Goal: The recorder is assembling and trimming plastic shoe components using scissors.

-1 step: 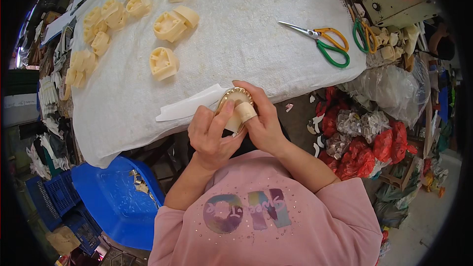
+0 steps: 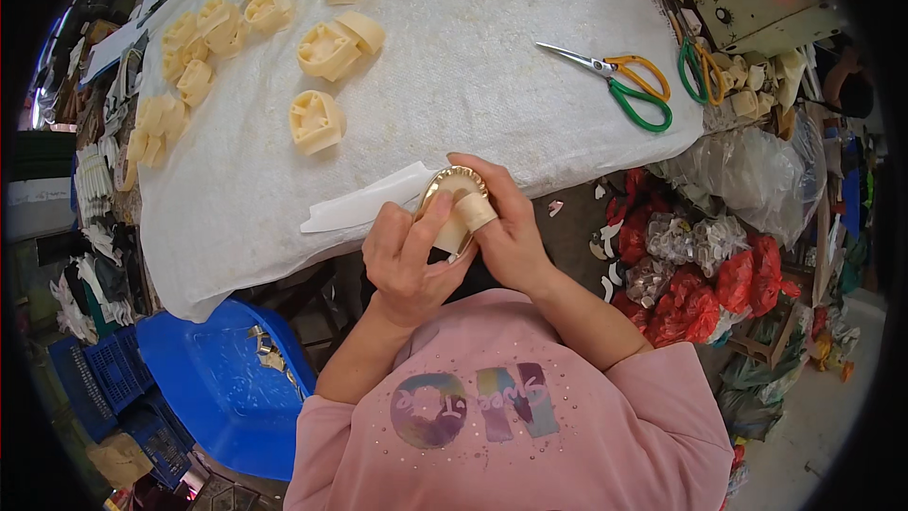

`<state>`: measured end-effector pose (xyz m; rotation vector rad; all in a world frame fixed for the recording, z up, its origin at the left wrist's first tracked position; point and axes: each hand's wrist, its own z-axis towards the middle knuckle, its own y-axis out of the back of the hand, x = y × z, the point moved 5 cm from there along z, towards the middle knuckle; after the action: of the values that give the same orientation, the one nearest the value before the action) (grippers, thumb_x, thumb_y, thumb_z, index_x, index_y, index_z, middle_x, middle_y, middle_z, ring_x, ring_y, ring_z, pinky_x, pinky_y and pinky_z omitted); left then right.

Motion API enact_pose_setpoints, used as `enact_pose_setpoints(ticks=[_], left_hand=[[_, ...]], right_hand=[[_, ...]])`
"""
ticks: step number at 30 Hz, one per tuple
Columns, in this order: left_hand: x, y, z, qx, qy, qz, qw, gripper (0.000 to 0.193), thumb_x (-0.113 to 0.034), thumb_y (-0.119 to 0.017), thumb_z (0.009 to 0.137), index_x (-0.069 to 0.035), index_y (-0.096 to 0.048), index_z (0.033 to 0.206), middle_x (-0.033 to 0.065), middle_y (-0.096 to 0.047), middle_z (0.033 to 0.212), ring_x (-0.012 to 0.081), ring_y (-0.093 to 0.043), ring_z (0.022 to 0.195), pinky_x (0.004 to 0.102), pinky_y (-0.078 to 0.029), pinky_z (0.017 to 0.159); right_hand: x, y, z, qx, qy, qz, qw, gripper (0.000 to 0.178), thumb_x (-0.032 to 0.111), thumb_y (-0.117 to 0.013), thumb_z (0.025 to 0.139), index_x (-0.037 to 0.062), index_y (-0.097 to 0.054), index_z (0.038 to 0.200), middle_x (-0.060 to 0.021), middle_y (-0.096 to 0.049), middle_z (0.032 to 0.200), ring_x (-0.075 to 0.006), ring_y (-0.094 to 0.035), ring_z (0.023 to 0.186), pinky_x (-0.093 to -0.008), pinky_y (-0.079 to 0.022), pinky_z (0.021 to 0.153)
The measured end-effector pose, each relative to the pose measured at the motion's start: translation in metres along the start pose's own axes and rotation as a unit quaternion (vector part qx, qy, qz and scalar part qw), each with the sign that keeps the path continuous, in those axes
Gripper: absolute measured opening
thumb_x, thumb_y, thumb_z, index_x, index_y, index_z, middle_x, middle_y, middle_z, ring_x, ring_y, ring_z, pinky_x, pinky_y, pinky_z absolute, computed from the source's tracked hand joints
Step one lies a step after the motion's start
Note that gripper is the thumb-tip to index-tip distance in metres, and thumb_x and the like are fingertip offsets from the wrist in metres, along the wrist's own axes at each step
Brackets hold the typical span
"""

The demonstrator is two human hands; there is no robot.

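Both my hands are closed on a small rounded piece (image 2: 456, 182), held at the near edge of the cloth-covered table. Its rim is shiny gold with pleated edges, and its inside is pale cream. My left hand (image 2: 402, 260) grips it from the left, with a finger pressed on the inner face. From the right, my right hand (image 2: 515, 241) wraps around the rim. A beige wrapping (image 2: 476, 211) covers the right thumb, which also bears on the piece. My fingers hide its underside. A flat white strip (image 2: 364, 203) lies just left of it on the cloth.
Cream moulded plastic pieces (image 2: 317, 121) are scattered over the white cloth (image 2: 473, 66). Scissors with yellow and green handles (image 2: 638, 90) lie at the right, a second pair (image 2: 698, 71) beyond. A blue basin (image 2: 218, 388) stands lower left; red plastic bags (image 2: 686, 303) are heaped lower right.
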<state>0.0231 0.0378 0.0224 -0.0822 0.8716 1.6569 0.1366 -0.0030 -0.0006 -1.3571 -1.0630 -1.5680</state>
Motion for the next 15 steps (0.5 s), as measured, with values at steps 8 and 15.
enact_pose_setpoints(ticks=[8,15], left_hand=[[0.022,-0.01,-0.001,0.081,0.364,-0.404,0.835,0.059,-0.009,-0.078,0.069,-0.004,-0.039,0.112,0.0083,-0.059,0.084,0.0116,-0.056,0.07,0.0244,-0.046,0.059],[0.017,-0.014,-0.01,0.237,0.288,-0.43,0.822,0.051,-0.042,-0.062,0.087,-0.001,-0.048,0.112,0.0066,-0.058,0.089,0.0121,-0.054,0.078,0.0255,-0.044,0.069]], right_hand=[[-0.005,0.024,0.017,0.145,0.046,0.115,0.982,0.053,0.037,-0.054,0.093,0.0059,-0.042,0.135,-0.0079,-0.047,0.123,-0.0163,-0.047,0.11,-0.0317,-0.038,0.094],[-0.017,0.035,0.019,0.032,-0.025,0.229,0.973,0.038,0.032,-0.061,0.09,0.0034,-0.051,0.113,-0.0038,-0.058,0.099,-0.0128,-0.057,0.093,-0.0274,-0.047,0.081]])
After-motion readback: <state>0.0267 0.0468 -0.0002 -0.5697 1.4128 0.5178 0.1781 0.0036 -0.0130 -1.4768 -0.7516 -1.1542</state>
